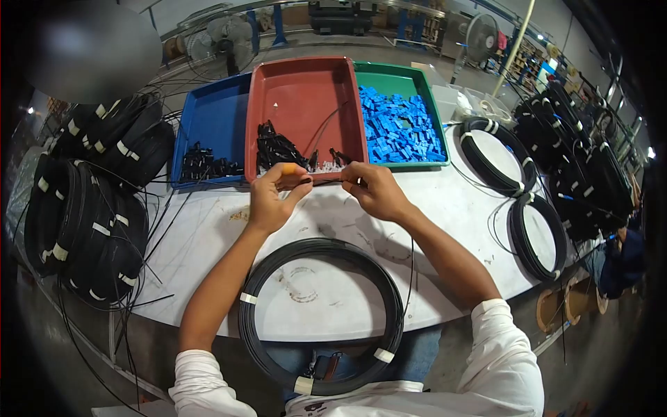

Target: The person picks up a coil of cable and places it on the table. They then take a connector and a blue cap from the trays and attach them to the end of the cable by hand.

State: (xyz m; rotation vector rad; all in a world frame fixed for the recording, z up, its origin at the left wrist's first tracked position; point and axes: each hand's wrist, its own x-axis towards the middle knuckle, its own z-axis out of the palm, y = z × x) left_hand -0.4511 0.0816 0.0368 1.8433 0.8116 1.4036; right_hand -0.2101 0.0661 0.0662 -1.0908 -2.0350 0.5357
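My left hand (276, 197) is closed in a pinch, with an orange-yellow covering on one finger. Opposite it, my right hand (379, 191) pinches too. A short dark stretch of black cable (326, 182) spans the gap between my fingertips; any small part on its end is hidden. Below my hands lies a coil of black cable (251, 333), bound with white tape and overhanging the table's near edge. From its right side a loose strand rises toward my right forearm. Just beyond my fingers, the red tray (306, 83) holds black connector pieces (278, 146) and small pale bits.
A blue tray (215, 118) with small black parts stands left, a green tray (436, 118) of blue pieces (399, 128) right. Taped cable coils (87, 222) are piled left, with trailing strands. More coils (538, 236) lie right on the white table (451, 257).
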